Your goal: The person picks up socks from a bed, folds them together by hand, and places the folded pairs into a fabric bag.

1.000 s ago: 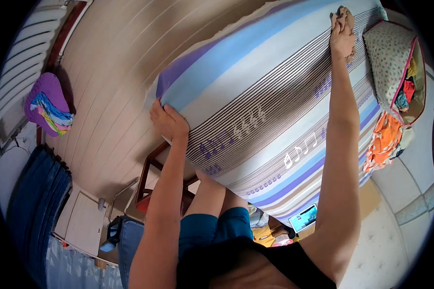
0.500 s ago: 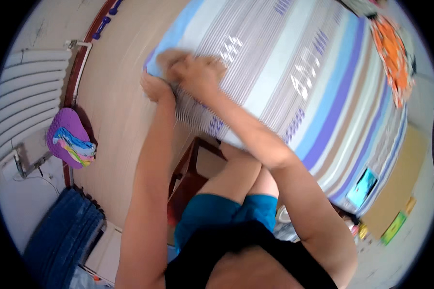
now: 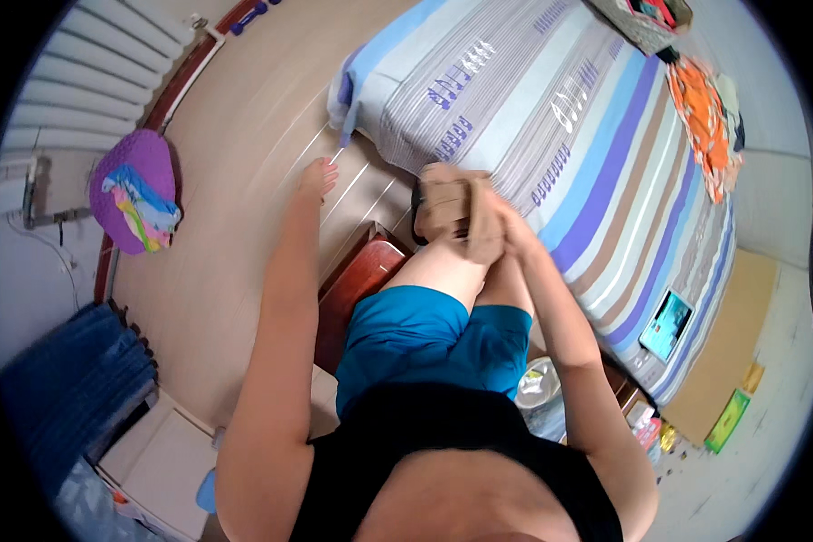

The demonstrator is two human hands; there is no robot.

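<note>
My left hand (image 3: pixel 319 177) is out over the floor, left of the bed. Its fingers are apart and hold nothing. In front of my knees, at the bed's near edge, my right hand (image 3: pixel 508 217) grips a tan, cloth-like thing (image 3: pixel 461 210); motion blurs it, so its exact kind is unclear. A striped bedsheet (image 3: pixel 501 117) in blue, grey, purple and brown covers the bed and hangs over its near left corner.
A reddish-brown wooden stool or box (image 3: pixel 357 285) stands beside my left leg. By the radiator (image 3: pixel 90 77) is a purple oval seat (image 3: pixel 135 185) with colourful cloth (image 3: pixel 142 206). A tablet (image 3: pixel 667 325), orange cloth (image 3: pixel 698 117) and a basket (image 3: pixel 646 32) rest on the bed.
Both hands have left the bed corner. My left hand let go of the sheet and moved down onto open air; my right hand swung right and back toward my knees with the tan thing.
</note>
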